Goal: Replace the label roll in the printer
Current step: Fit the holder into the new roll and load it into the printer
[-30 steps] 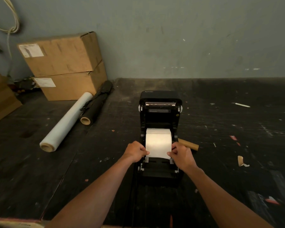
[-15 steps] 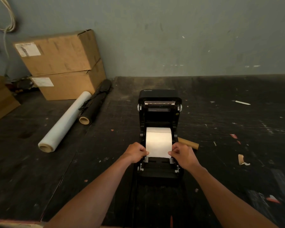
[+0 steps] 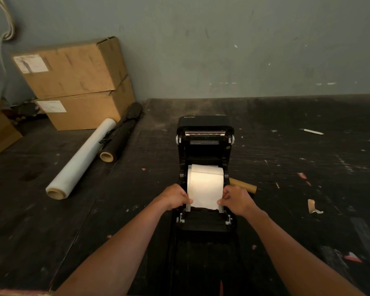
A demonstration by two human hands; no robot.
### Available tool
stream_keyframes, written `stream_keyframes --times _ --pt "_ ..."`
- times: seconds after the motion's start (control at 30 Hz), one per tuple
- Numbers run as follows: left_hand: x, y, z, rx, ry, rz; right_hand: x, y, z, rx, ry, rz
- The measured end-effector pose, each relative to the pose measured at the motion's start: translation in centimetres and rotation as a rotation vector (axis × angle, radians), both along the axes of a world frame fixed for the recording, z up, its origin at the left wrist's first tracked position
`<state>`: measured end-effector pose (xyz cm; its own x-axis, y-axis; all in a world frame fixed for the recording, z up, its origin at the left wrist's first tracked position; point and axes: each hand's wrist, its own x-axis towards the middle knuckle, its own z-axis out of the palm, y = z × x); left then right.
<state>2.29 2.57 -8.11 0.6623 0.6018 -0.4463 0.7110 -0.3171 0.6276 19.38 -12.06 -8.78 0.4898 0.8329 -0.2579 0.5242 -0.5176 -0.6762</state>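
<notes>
Black label printer point(image 3: 205, 146) on a dark, scuffed counter point(image 3: 308, 178), lid swung up and back, the word "Xprinter" on the lid's top edge. Inside the open bay, a white label roll point(image 3: 205, 180), its loose leading end drawn forward toward the printer's front edge. Left hand point(image 3: 174, 196) closed on the left edge of that loose end, fingers curled, thumb pressed on the paper. Right hand point(image 3: 236, 199) closed the same way on the right edge. Both bare forearms reaching in from the near side of the printer. Paper end held flat between the two hands, just above the front feed slot; whether it sits under the side guides, cannot tell.

Just right of the printer, touching or nearly touching its side, an empty brown cardboard core point(image 3: 244, 185) lying on the counter. Farther right of the printer, a torn scrap of brown paper point(image 3: 313, 207) and a small white stick-like object point(image 3: 311, 131). Left of the printer, a roll of clear stretch film point(image 3: 81, 160) lying diagonally, with a black roll point(image 3: 122, 137) beside it. Behind those, well left of the printer, two stacked cardboard boxes point(image 3: 77, 82) against a grey-green wall point(image 3: 222, 50).
</notes>
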Motion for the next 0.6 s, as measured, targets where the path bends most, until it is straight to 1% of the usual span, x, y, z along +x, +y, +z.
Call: stream_keyframes --times 0.1,0.17,0.27,0.33,0.4,0.5,0.6 --pt "-0.3 0.0 -0.2 -0.037 -0.027 0.054 0.3 0.1 0.3 -0.025 0.025 0.015" --pt "-0.2 0.0 -0.3 -0.03 -0.013 0.056 0.4 -0.1 0.0 0.011 0.051 -0.001" --pt "0.3 -0.1 0.3 -0.019 0.063 0.053 0.2 -0.4 -0.6 0.077 0.065 -0.068" --pt "0.6 -0.1 0.8 -0.021 0.13 0.061 0.0 -0.4 -0.8 0.075 0.058 -0.075" --pt "0.7 0.0 1.1 -0.063 0.16 0.074 0.0 -0.2 -0.7 0.053 0.055 -0.066" --pt "0.4 0.3 0.9 -0.169 0.094 0.149 0.3 0.1 -0.2 -0.013 0.044 -0.031" --pt "0.2 0.2 0.4 -0.168 0.037 0.185 0.6 0.3 0.3 -0.046 0.059 0.005"
